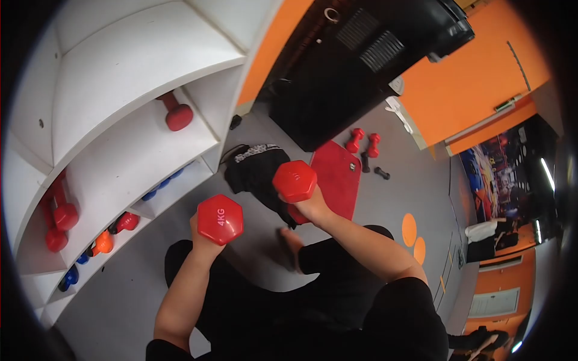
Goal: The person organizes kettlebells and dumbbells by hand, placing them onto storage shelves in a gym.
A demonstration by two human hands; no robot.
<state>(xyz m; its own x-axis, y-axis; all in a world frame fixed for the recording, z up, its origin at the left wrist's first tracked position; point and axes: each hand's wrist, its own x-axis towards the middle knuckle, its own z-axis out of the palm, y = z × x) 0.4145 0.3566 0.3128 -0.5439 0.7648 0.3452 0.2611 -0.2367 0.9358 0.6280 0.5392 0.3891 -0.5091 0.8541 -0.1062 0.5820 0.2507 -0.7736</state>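
My left hand (pixel 206 248) is closed on a red dumbbell (pixel 220 219) whose near six-sided end reads "4KG". That end covers most of the fingers. To the right and a little higher, my right hand (pixel 313 206) grips a second red dumbbell (pixel 294 181), also end-on to the camera, with the grip partly hidden behind its head. Both weights are held up off the floor, apart from each other, in front of my black-clothed legs (pixel 241 283). Beyond the right hand, a red mat (pixel 336 180) and a black garment or bag (pixel 256 174) lie on the floor.
A white shelf unit (pixel 138 114) on the left holds a red dumbbell (pixel 178 117) and several other coloured weights. Red dumbbells (pixel 355 140) and a small dark one (pixel 382 173) lie past the mat. A large black machine (pixel 361 54) stands ahead. Another person (pixel 481 340) is at lower right.
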